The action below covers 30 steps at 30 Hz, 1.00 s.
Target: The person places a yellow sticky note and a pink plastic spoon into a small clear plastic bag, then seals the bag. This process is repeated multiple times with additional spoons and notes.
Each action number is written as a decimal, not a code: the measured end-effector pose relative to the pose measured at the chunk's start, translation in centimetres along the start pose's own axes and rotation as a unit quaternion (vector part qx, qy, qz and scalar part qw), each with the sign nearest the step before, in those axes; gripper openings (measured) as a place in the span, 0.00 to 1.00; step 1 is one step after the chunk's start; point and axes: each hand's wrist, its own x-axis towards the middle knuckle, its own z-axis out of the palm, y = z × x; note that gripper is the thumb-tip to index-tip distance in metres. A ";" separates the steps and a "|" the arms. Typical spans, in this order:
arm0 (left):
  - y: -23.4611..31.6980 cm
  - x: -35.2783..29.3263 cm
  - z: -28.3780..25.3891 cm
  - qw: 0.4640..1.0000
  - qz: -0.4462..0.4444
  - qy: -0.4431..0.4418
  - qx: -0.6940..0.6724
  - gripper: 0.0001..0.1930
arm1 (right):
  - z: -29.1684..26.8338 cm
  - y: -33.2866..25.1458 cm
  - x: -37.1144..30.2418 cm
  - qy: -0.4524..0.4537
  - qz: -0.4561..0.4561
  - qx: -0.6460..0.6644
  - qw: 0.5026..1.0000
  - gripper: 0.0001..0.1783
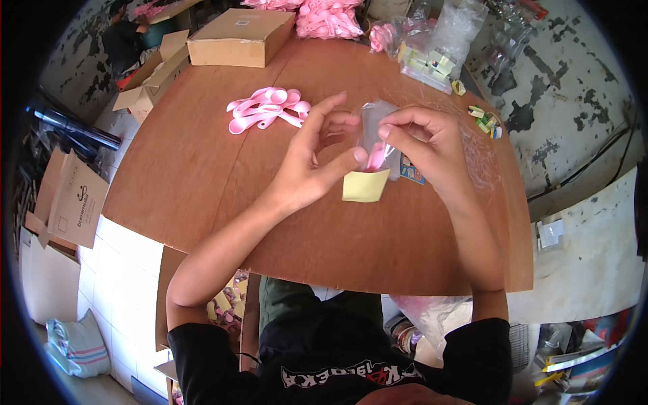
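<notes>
A clear plastic bag [371,121] stands above the table between my hands, with a pink spoon [376,156] showing through it. At its lower end is a pale yellow card [365,186]; whether it is inside or outside the bag I cannot tell. My right hand [428,138] pinches the bag's right side between thumb and fingertips. On the other side my left hand [316,152] is open, fingers apart, its thumb tip close to the spoon and card. A small blue printed card [411,170] lies partly hidden behind the right hand. Several loose pink spoons [268,108] form a pile beyond my left hand.
A closed cardboard box [239,39] and bags of pink spoons [329,19] line the table's far edge. At the far right sit a bag of small cards [426,66], loose cards [484,121] and thin clear plastic [482,162]. A person [121,40] is at the far left.
</notes>
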 end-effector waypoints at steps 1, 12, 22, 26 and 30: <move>-0.3 -0.2 0.0 1.000 0.008 -0.016 -0.017 0.43 | 0.1 -0.1 -0.5 0.044 0.024 0.045 0.998 0.08; -1.0 0.0 1.4 0.998 0.022 -0.054 -0.015 0.38 | 0.6 0.0 -0.7 0.046 0.038 0.134 0.989 0.07; -1.1 -0.3 1.6 0.991 -0.123 -0.057 -0.014 0.31 | 0.5 3.9 -4.2 0.016 0.112 0.136 0.984 0.12; -1.5 -0.6 1.7 0.988 -0.119 -0.101 -0.009 0.25 | -0.4 4.6 -5.3 0.006 0.135 0.151 0.979 0.11; -2.0 -0.6 1.5 0.983 -0.139 -0.093 -0.080 0.11 | -0.6 4.8 -6.2 0.013 0.169 0.160 0.972 0.10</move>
